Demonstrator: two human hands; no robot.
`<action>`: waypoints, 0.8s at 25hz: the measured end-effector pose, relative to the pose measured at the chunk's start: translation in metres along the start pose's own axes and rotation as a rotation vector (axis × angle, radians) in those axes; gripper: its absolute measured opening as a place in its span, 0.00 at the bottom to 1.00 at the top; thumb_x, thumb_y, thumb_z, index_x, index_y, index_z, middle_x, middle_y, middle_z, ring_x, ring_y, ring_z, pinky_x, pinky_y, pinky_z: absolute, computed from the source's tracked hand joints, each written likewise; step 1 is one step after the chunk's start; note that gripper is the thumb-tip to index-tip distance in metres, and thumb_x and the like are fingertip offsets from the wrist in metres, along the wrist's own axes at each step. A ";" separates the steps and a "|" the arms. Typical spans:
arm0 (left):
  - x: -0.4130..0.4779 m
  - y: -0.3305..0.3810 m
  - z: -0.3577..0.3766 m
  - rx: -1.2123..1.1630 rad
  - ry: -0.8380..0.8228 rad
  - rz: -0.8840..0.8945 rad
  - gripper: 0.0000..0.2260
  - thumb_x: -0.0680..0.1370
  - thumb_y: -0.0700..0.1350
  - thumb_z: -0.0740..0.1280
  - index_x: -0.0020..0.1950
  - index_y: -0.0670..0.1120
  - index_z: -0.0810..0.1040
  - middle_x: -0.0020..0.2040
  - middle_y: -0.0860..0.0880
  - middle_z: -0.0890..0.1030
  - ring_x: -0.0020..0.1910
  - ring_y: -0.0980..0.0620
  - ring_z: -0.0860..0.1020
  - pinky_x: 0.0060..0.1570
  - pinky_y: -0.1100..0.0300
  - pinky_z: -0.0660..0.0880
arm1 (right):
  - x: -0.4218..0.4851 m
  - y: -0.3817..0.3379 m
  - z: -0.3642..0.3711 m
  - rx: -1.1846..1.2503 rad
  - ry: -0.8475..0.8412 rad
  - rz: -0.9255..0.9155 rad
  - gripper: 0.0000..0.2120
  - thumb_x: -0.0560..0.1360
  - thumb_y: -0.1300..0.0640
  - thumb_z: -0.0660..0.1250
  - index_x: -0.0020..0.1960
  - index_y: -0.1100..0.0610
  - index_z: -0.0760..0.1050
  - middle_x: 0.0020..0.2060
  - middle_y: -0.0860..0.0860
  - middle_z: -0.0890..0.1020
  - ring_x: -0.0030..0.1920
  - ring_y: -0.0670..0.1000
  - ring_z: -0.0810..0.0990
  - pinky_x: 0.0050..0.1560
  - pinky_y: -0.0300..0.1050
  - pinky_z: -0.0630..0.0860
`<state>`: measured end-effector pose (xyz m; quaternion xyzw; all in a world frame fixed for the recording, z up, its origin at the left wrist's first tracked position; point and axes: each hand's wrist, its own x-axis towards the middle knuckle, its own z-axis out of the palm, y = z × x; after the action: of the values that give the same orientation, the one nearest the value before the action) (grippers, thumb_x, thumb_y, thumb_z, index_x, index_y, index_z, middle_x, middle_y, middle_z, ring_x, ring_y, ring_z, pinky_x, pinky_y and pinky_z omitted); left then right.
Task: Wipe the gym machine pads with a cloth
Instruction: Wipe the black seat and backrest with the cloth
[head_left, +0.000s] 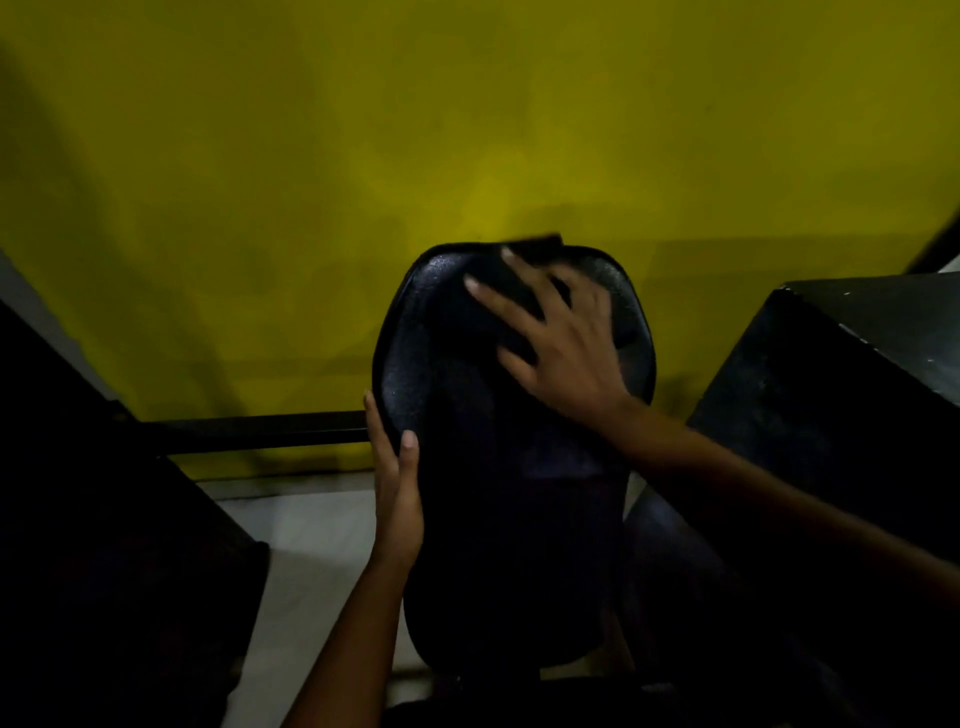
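A black padded gym seat (498, 467) fills the centre of the head view, long and rounded, with a grainy shine at its far end. My right hand (566, 343) lies flat with spread fingers on a dark cloth (524, 260), pressing it against the far end of the pad. The cloth is almost the same colour as the pad, and one corner sticks out past the far rim. My left hand (397, 493) grips the left edge of the pad, thumb on top and fingers curled under the side.
A yellow wall (467, 130) stands right behind the pad. A black bar (260, 431) runs along its base at left. Dark machine parts sit at the left (104, 545) and a black block at the right (831, 389). Pale floor (311, 561) shows below left.
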<state>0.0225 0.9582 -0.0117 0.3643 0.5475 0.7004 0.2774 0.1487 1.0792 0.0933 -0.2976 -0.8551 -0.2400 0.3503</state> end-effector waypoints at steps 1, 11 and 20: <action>-0.001 -0.002 -0.002 -0.028 -0.002 -0.002 0.35 0.65 0.76 0.58 0.68 0.71 0.49 0.75 0.63 0.47 0.76 0.59 0.51 0.75 0.47 0.54 | 0.020 -0.010 0.007 -0.016 -0.011 0.030 0.27 0.72 0.42 0.59 0.71 0.40 0.62 0.72 0.51 0.66 0.63 0.57 0.64 0.56 0.55 0.63; -0.005 -0.015 -0.033 -0.169 -0.022 -0.063 0.36 0.60 0.77 0.61 0.66 0.74 0.56 0.68 0.62 0.67 0.67 0.62 0.69 0.65 0.54 0.68 | -0.030 -0.050 0.039 -0.038 -0.044 -0.330 0.29 0.71 0.37 0.57 0.71 0.40 0.62 0.73 0.51 0.65 0.63 0.57 0.64 0.56 0.55 0.61; -0.027 -0.026 -0.026 -0.029 0.026 -0.040 0.31 0.72 0.67 0.58 0.72 0.60 0.56 0.63 0.64 0.66 0.68 0.56 0.68 0.48 0.76 0.73 | -0.130 -0.073 0.058 -0.015 -0.056 -0.455 0.29 0.68 0.40 0.60 0.69 0.42 0.66 0.71 0.50 0.68 0.61 0.56 0.67 0.54 0.53 0.63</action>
<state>0.0171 0.9289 -0.0463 0.3402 0.5482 0.7070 0.2896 0.1475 1.0193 -0.0547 -0.1063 -0.9076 -0.3110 0.2611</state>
